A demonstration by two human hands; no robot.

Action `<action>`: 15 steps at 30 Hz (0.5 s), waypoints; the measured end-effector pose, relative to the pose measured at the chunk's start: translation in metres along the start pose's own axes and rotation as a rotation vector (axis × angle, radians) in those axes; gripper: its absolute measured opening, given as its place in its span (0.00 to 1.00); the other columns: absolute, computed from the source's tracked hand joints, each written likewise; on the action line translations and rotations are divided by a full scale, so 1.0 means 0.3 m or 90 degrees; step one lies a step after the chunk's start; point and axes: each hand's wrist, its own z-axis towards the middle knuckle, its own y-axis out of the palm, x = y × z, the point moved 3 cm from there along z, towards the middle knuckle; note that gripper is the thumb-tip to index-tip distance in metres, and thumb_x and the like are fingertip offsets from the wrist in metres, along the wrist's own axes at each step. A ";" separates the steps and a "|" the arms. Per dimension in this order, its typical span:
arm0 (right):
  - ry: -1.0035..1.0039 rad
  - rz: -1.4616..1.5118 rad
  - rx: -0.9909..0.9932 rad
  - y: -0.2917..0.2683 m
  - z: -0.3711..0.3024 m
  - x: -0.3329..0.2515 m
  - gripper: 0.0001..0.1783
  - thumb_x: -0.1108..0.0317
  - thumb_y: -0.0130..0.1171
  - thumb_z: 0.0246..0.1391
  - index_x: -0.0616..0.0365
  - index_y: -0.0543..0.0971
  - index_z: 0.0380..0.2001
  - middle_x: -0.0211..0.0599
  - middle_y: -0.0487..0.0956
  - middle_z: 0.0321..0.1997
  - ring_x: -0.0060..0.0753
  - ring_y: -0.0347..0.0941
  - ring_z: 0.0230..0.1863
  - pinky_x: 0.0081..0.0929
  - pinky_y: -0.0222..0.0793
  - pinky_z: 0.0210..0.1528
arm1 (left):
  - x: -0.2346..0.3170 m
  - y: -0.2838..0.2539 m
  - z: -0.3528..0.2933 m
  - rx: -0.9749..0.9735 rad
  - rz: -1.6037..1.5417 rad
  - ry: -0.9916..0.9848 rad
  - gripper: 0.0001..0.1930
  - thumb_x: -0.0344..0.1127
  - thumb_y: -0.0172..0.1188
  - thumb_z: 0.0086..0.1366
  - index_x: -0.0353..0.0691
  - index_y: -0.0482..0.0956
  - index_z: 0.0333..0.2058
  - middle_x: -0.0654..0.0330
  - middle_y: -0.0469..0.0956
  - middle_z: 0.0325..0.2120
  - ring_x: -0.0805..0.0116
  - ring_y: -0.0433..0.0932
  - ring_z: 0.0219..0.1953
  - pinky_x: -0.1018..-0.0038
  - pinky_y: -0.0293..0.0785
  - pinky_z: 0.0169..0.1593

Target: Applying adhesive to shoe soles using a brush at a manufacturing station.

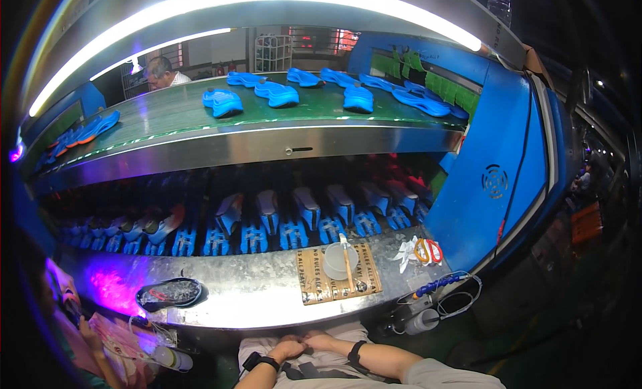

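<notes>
My left hand [289, 349] and my right hand [322, 339] rest together on my lap, just below the front edge of the steel work shelf [267, 302]. Their fingertips touch each other and I see nothing held in either. A black watch sits on my left wrist and a black band on my right. Nearest on the shelf lies a piece of brown cardboard [314, 292] carrying a white cup [334, 261] with a stick-handled brush across it. A dark shoe sole [170, 293] lies to the left under violet light.
Blue soles [277, 93] ride the upper green belt [167, 115]; shoes on blue holders [267, 218] fill the lower level. Scissors [428, 250], white rag [406, 254], a blue-handled tool [435, 284] and a bottle [420, 321] sit right. A co-worker's hand [87, 329] is lower left; another person [160, 72] stands behind.
</notes>
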 end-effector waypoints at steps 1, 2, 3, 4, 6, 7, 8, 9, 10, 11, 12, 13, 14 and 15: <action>0.023 0.011 0.011 -0.002 0.000 0.002 0.24 0.47 0.56 0.54 0.60 0.83 0.33 0.48 0.83 0.30 0.43 0.78 0.31 0.39 0.70 0.35 | 0.001 0.000 -0.004 -0.012 0.014 -0.006 0.26 0.58 0.52 0.61 0.48 0.84 0.49 0.46 0.79 0.52 0.47 0.75 0.57 0.65 0.68 0.63; 0.000 -0.004 0.008 -0.003 0.000 -0.003 0.24 0.47 0.56 0.54 0.60 0.83 0.33 0.48 0.83 0.30 0.43 0.78 0.31 0.39 0.70 0.35 | 0.008 -0.004 -0.007 -0.008 0.021 0.019 0.26 0.56 0.53 0.62 0.46 0.83 0.50 0.45 0.79 0.51 0.45 0.76 0.56 0.64 0.70 0.61; 0.000 -0.006 0.007 -0.003 -0.003 -0.005 0.25 0.47 0.56 0.54 0.60 0.83 0.34 0.49 0.83 0.30 0.43 0.79 0.31 0.40 0.70 0.36 | 0.017 -0.009 -0.012 0.011 0.020 0.054 0.26 0.55 0.53 0.63 0.44 0.82 0.51 0.44 0.79 0.50 0.44 0.77 0.54 0.63 0.72 0.59; 0.032 0.004 0.005 -0.005 -0.004 -0.003 0.25 0.47 0.56 0.54 0.61 0.83 0.34 0.49 0.83 0.31 0.44 0.79 0.31 0.40 0.70 0.36 | 0.017 -0.009 -0.015 -0.004 0.028 0.044 0.26 0.55 0.53 0.63 0.44 0.82 0.51 0.44 0.79 0.50 0.44 0.77 0.54 0.63 0.72 0.59; 0.004 -0.013 -0.005 -0.009 -0.007 -0.014 0.25 0.47 0.56 0.54 0.61 0.83 0.35 0.50 0.83 0.32 0.44 0.79 0.32 0.40 0.70 0.36 | 0.023 -0.014 -0.020 0.011 0.032 0.075 0.26 0.55 0.52 0.64 0.43 0.82 0.51 0.44 0.79 0.50 0.45 0.76 0.55 0.63 0.71 0.60; 0.030 -0.002 -0.010 -0.008 -0.008 -0.014 0.25 0.47 0.56 0.54 0.62 0.83 0.36 0.50 0.83 0.33 0.44 0.79 0.33 0.40 0.71 0.37 | 0.016 -0.011 -0.020 -0.010 0.042 0.060 0.26 0.55 0.52 0.64 0.43 0.82 0.51 0.44 0.79 0.50 0.45 0.76 0.55 0.63 0.71 0.60; 0.008 -0.017 -0.017 -0.007 -0.013 -0.019 0.25 0.47 0.56 0.54 0.62 0.83 0.36 0.50 0.83 0.33 0.44 0.79 0.33 0.40 0.71 0.37 | 0.011 -0.008 -0.017 -0.014 0.043 0.060 0.26 0.55 0.52 0.64 0.43 0.82 0.51 0.44 0.79 0.50 0.45 0.76 0.55 0.63 0.71 0.60; 0.011 -0.007 -0.006 -0.007 -0.015 -0.021 0.25 0.47 0.57 0.54 0.62 0.83 0.36 0.50 0.83 0.33 0.44 0.79 0.33 0.40 0.71 0.37 | 0.005 -0.008 -0.013 0.001 0.032 0.070 0.25 0.54 0.52 0.65 0.43 0.82 0.50 0.45 0.79 0.51 0.45 0.76 0.55 0.63 0.72 0.60; 0.036 0.018 0.009 -0.008 -0.017 -0.018 0.25 0.48 0.57 0.54 0.62 0.83 0.36 0.50 0.83 0.33 0.44 0.79 0.34 0.40 0.71 0.37 | -0.006 -0.001 -0.006 -0.017 0.045 0.060 0.25 0.54 0.52 0.65 0.43 0.82 0.50 0.45 0.79 0.51 0.45 0.76 0.55 0.63 0.72 0.60; 0.012 0.004 0.005 -0.007 -0.019 -0.023 0.25 0.48 0.57 0.54 0.62 0.83 0.36 0.50 0.83 0.33 0.44 0.79 0.34 0.40 0.71 0.37 | -0.015 0.006 0.002 -0.030 0.060 0.073 0.25 0.56 0.51 0.64 0.47 0.83 0.49 0.46 0.79 0.50 0.46 0.76 0.55 0.63 0.70 0.60; 0.010 0.015 0.019 -0.007 -0.020 -0.024 0.25 0.48 0.57 0.55 0.62 0.83 0.35 0.49 0.83 0.32 0.44 0.79 0.33 0.40 0.71 0.37 | -0.022 0.012 0.010 -0.029 0.069 0.098 0.24 0.57 0.51 0.64 0.50 0.85 0.48 0.46 0.79 0.50 0.47 0.76 0.56 0.64 0.69 0.61; 0.035 0.040 0.034 -0.006 -0.021 -0.021 0.24 0.48 0.57 0.55 0.62 0.83 0.35 0.48 0.83 0.30 0.43 0.79 0.32 0.40 0.70 0.36 | -0.035 0.020 0.016 -0.043 0.075 0.084 0.24 0.57 0.51 0.64 0.50 0.85 0.48 0.46 0.79 0.50 0.47 0.76 0.56 0.64 0.69 0.61; 0.007 0.025 0.033 -0.006 -0.020 -0.025 0.24 0.48 0.57 0.55 0.62 0.83 0.35 0.48 0.83 0.30 0.43 0.79 0.32 0.40 0.70 0.36 | -0.038 0.026 0.022 -0.035 0.109 0.124 0.23 0.54 0.51 0.65 0.47 0.84 0.49 0.46 0.79 0.50 0.46 0.77 0.54 0.63 0.71 0.59; 0.004 0.024 0.022 -0.004 -0.020 -0.027 0.24 0.48 0.56 0.55 0.61 0.83 0.34 0.46 0.83 0.29 0.42 0.79 0.30 0.39 0.70 0.35 | -0.039 0.032 0.024 -0.020 0.142 0.168 0.22 0.51 0.50 0.67 0.44 0.83 0.49 0.46 0.79 0.50 0.44 0.77 0.53 0.62 0.73 0.57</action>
